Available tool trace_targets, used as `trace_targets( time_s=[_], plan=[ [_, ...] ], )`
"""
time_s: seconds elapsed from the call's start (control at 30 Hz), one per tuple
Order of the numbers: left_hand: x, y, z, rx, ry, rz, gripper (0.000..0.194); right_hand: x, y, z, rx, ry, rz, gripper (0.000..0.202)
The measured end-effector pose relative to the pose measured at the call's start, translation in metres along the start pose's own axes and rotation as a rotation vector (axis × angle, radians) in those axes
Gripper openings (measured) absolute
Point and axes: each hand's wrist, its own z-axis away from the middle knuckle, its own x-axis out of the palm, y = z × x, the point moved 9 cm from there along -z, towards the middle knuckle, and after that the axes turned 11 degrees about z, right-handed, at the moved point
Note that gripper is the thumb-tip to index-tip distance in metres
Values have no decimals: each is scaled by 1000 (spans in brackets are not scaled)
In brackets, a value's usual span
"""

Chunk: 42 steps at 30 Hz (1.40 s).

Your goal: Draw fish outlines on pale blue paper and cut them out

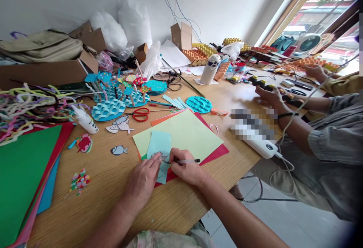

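Observation:
In the head view my right hand is closed round a pen, its tip by a paper fish cutout. My left hand lies with its fingers stretched out, fingertips pressing the cutout down. Beneath it is a strip of light blue paper with outlines drawn near its lower end. That strip rests on a pale green sheet, stacked over red and orange sheets. The fingers partly cover the cutout. Left of the stack lie a small grey fish cutout and several overlapping fish cutouts.
Red-handled scissors, a glue bottle and blue wavy paper models stand beyond my hands. Coloured sheets lie left. At right are a white power strip with a cable and a co-worker's hands.

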Motion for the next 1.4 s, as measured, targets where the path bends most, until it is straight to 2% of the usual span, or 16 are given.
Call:
trace_targets(
  time_s=[0.37, 1.07, 1.27, 1.4],
  plan=[
    [-1, 2, -1, 15, -8, -25, 29, -4, 3, -1, 18, 31, -89, 14],
    [-2, 5, -3, 12, -32, -41, 31, 2, 1, -3, 12, 32, 17, 13],
    [1, 2, -1, 12, -26, -45, 30, -6, 5, -1, 55, 77, -144, 12],
    [7, -1, 1, 7, -56, -66, 31, -8, -5, -1, -52, 98, 8, 12]
  ],
)
